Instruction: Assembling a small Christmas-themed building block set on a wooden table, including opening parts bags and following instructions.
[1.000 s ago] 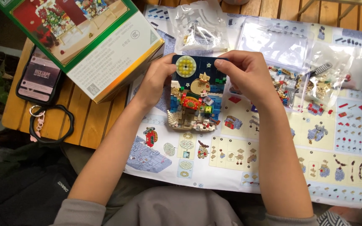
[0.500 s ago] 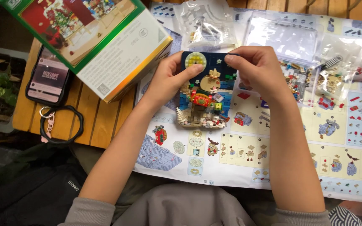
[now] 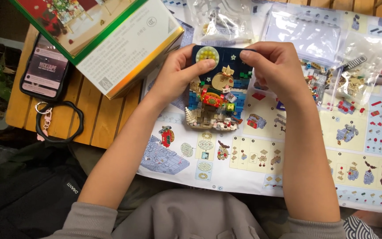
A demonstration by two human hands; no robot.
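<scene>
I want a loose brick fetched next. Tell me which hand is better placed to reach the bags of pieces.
Right, probably. The right hand grips the brick model beside the clear bags of pieces; the left hand sits on the far side.

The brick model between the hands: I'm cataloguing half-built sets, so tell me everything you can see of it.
The brick model is a small scene of tiny plastic bricks: a dark blue backboard with a pale yellow studded disc, white stars and a tan round piece, above a red and green cluster and a whitish base with a small white tree. It lies on the instruction sheet, backboard pointing away from the person. The left hand grips its left edge, thumb by the disc; the right hand pinches the top right corner.
</scene>
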